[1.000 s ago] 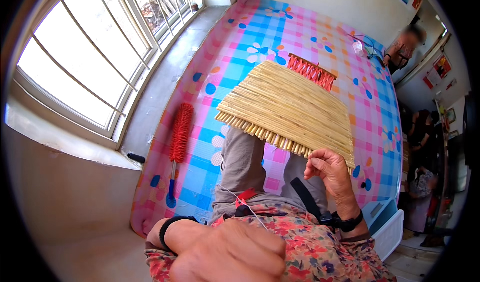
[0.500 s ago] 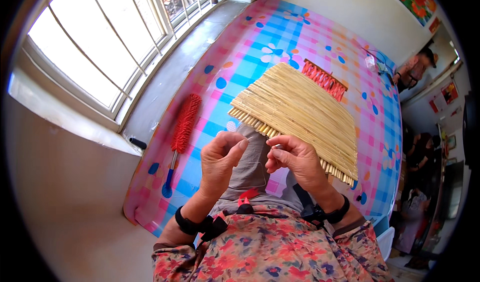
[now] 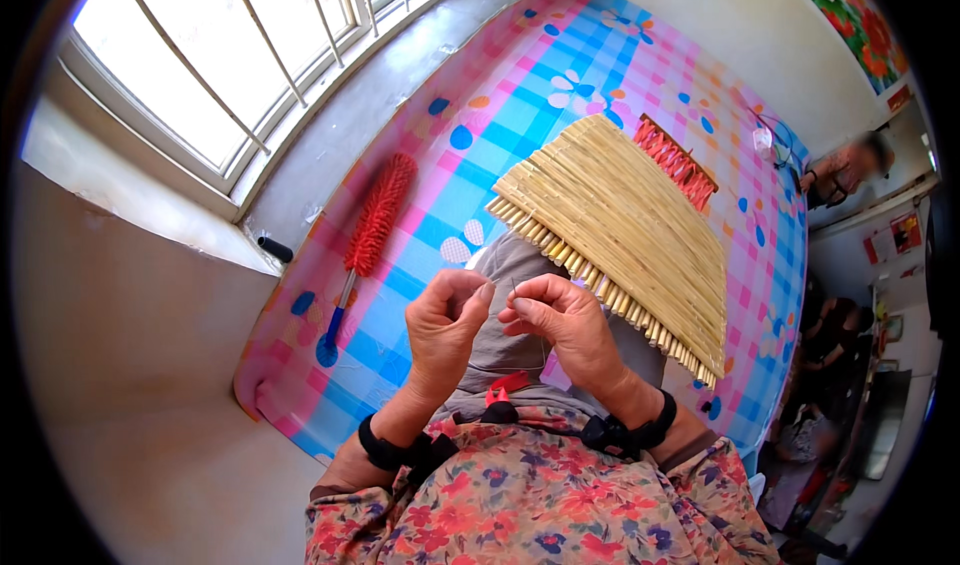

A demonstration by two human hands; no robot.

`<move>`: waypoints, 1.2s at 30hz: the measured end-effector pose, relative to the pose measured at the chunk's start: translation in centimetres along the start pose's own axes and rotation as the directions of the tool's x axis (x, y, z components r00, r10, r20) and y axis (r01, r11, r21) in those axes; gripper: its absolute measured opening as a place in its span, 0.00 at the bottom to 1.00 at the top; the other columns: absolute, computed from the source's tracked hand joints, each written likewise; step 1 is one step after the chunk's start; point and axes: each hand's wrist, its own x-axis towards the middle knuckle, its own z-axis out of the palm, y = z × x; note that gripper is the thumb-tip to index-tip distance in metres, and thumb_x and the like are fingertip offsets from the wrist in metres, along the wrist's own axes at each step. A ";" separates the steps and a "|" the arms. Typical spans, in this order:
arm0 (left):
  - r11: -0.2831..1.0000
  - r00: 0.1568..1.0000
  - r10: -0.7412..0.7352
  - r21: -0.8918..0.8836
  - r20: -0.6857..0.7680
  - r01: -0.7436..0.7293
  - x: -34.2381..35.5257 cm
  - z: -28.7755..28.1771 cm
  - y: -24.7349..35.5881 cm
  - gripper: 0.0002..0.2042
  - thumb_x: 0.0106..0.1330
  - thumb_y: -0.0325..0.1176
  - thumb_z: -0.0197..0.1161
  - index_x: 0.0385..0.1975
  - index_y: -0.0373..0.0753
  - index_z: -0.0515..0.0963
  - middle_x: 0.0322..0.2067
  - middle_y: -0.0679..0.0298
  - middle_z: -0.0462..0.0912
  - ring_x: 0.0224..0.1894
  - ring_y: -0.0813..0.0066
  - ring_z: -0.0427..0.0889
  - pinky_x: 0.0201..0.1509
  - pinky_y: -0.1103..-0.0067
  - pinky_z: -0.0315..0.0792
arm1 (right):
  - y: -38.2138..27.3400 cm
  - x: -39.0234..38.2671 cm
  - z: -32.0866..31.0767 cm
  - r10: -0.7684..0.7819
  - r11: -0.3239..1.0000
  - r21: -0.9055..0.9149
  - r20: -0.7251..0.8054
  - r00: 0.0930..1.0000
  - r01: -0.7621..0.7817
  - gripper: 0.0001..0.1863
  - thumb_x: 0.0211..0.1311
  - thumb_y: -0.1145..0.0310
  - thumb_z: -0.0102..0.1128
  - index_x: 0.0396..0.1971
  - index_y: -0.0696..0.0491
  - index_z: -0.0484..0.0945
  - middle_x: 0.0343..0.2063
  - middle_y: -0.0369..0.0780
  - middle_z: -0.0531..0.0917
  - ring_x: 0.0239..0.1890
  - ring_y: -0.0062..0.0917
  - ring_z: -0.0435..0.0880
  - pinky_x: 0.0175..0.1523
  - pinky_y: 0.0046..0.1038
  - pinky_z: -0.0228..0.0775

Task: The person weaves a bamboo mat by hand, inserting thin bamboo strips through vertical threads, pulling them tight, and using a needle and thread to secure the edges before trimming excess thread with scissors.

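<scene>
Both my hands are raised close together over my lap, fingertips a small gap apart. My left hand [image 3: 447, 327] is closed in a pinch on a fine thread, barely visible at the fingertips. My right hand [image 3: 568, 327] pinches a thin needle [image 3: 513, 286] that points up between thumb and forefinger. A faint strand hangs below the right fingers. Just beyond my hands, a panel of straw stalks [image 3: 625, 235], bound side by side, lies tilted across my legs, its cut ends facing me. Neither hand touches it.
A red fluffy duster [image 3: 383, 215] with a blue handle lies left on the checked bed cover [image 3: 460, 135]. Behind the panel is a red woven piece on a wooden bar [image 3: 678, 160]. A barred window [image 3: 270, 55] stands left. Other people [image 3: 850, 170] are at the right.
My right hand has moved left and slightly down, nearer my left hand, and the needle now shows upright. The view has shifted, so the panel sits a little farther right.
</scene>
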 end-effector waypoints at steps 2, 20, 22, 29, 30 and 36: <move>1.000 1.000 0.010 0.005 -0.008 -0.010 0.1 0.0 -0.2 0.02 0.59 0.23 0.60 0.29 0.36 0.75 0.21 0.71 0.73 0.19 0.90 0.67 0.20 0.91 0.60 | 0.0 0.1 0.0 0.044 0.997 0.061 0.015 0.999 -0.045 0.07 0.63 0.72 0.53 0.38 0.59 0.73 0.31 0.41 0.80 0.36 0.25 0.82 0.44 0.28 0.77; 0.951 0.972 0.217 0.207 0.091 -0.231 1.1 0.1 -0.3 0.04 0.57 0.16 0.56 0.28 0.32 0.71 0.30 0.66 0.68 0.29 0.86 0.74 0.32 0.89 0.70 | 1.2 1.5 0.3 0.049 0.969 0.238 0.063 0.997 -0.063 0.08 0.63 0.72 0.53 0.39 0.59 0.72 0.33 0.38 0.78 0.36 0.21 0.80 0.45 0.27 0.77; 0.930 0.960 0.262 0.239 0.098 -0.278 1.0 0.2 0.0 0.04 0.57 0.16 0.56 0.28 0.32 0.71 0.29 0.66 0.68 0.28 0.86 0.74 0.32 0.89 0.71 | 1.1 1.3 0.4 0.041 0.969 0.242 0.066 0.997 -0.056 0.08 0.63 0.72 0.52 0.39 0.59 0.72 0.33 0.38 0.78 0.36 0.21 0.80 0.45 0.28 0.77; 0.933 0.960 0.259 0.230 0.107 -0.277 0.4 0.7 1.0 0.04 0.58 0.16 0.56 0.28 0.32 0.70 0.29 0.67 0.68 0.29 0.86 0.74 0.33 0.89 0.71 | 0.3 0.3 0.6 0.024 0.968 0.249 0.069 0.997 -0.040 0.09 0.63 0.72 0.53 0.40 0.60 0.72 0.34 0.39 0.78 0.36 0.22 0.81 0.45 0.28 0.77; 0.935 0.961 0.254 0.227 0.105 -0.272 0.3 0.8 1.0 0.04 0.58 0.16 0.56 0.28 0.32 0.70 0.29 0.67 0.68 0.29 0.86 0.74 0.33 0.89 0.71 | 0.2 0.2 0.6 0.024 0.968 0.246 0.069 0.997 -0.040 0.09 0.63 0.71 0.53 0.40 0.60 0.72 0.34 0.39 0.78 0.36 0.22 0.81 0.45 0.27 0.77; 0.942 0.963 0.252 0.201 0.099 -0.268 0.0 1.1 1.4 0.04 0.58 0.16 0.56 0.28 0.32 0.70 0.29 0.67 0.68 0.30 0.87 0.74 0.33 0.90 0.70 | -0.1 -0.1 0.6 0.022 0.972 0.230 0.079 0.997 -0.040 0.10 0.64 0.70 0.53 0.40 0.60 0.72 0.33 0.39 0.79 0.36 0.23 0.81 0.45 0.26 0.76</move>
